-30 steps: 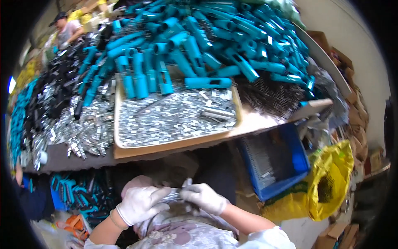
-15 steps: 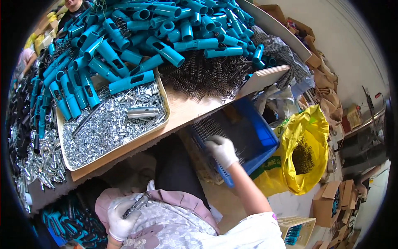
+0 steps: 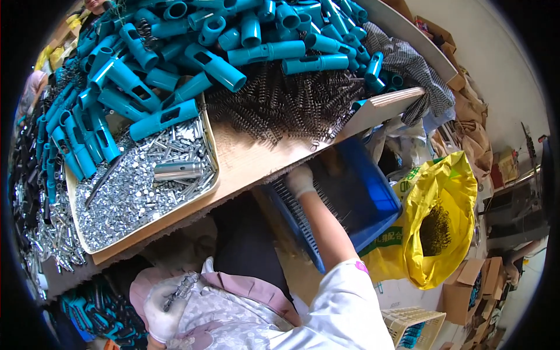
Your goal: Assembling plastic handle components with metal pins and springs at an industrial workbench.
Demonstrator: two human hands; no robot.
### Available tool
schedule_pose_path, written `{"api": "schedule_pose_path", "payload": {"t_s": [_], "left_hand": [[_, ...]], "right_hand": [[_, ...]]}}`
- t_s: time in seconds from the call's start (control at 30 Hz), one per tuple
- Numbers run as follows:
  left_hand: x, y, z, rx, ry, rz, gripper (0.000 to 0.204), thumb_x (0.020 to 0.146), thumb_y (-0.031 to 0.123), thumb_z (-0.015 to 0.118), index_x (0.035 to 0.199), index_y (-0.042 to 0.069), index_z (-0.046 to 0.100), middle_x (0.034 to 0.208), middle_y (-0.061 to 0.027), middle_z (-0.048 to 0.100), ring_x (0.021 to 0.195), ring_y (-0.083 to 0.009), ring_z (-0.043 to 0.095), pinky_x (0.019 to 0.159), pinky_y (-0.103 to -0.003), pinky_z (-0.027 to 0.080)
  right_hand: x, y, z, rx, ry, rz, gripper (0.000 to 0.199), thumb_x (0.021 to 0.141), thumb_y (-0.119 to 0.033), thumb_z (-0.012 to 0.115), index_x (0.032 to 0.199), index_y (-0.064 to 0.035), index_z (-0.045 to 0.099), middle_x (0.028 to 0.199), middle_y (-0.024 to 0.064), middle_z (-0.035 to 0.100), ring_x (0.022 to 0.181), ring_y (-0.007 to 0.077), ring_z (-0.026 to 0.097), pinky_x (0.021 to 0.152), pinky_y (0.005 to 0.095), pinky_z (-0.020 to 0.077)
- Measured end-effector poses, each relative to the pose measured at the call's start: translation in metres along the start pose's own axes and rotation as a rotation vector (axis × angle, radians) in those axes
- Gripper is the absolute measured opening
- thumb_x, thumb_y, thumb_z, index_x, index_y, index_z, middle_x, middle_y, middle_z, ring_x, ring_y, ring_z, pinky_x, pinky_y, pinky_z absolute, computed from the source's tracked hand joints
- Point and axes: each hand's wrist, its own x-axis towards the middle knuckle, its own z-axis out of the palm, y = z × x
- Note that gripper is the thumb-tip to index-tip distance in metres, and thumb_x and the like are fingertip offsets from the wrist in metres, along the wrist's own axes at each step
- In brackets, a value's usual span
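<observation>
Head view: at lower left, the left hand (image 3: 160,313) curls round a metal part (image 3: 183,289), probably holding it ready against the apron (image 3: 233,303). Mid-frame, well apart from that part, the right hand (image 3: 299,180) dips into the bin (image 3: 379,198), likely placed for easy reach; I cannot tell whether its fingers pinch anything.

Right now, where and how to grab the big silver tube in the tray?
Probably best pinched across mid-barrel, from above: the silver tube lies on its side atop small metal parts, upper face uncovered. Its smooth round wall could roll, so grip squarely.
</observation>
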Motion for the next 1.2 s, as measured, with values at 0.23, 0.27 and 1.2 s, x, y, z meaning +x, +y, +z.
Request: {"api": "schedule_pose_path", "payload": {"t_s": [0.23,0.27,1.2], "left_hand": [[-0.004,-0.008,0.000,0.027,0.069,0.052,0.023,0.076,-0.003,0.066,0.099,-0.005,0.065,0.095,-0.0104,0.069,0.086,-0.0149,0.064,0.080,-0.027,0.051],[-0.006,-0.010,0.000,0.029,0.078,0.040,0.023,0.076,-0.003,0.066,0.099,-0.005,0.065,0.095,-0.0104,0.069,0.086,-0.0149,0.064,0.080,-0.027,0.051],[-0.027,-0.006,-0.047,-0.059,-0.020,0.111,0.042,0.079,0.015,0.078,0.118,0.007,0.063,0.101,-0.0149,0.068,0.095,-0.0337,0.067,0.084,-0.038,0.052]], "right_hand": [[0.049,-0.010,0.071,0.175,0.646,-0.125,0.034,0.085,-0.015,0.055,0.115,-0.0079,0.070,0.122,0.0141,0.067,0.103,0.0320,0.067,0.086,0.0440,0.0547],[0.053,-0.007,0.066,0.154,0.608,-0.125,0.033,0.085,-0.015,0.055,0.115,-0.0079,0.070,0.122,0.0142,0.067,0.103,0.0320,0.067,0.086,0.0439,0.0547],[-0.235,-0.246,-0.165,2.059,-0.585,0.181,0.028,0.081,-0.003,0.074,0.102,-0.0003,0.057,0.097,0.0160,0.066,0.081,0.0255,0.069,0.074,0.0384,0.0591]]}}
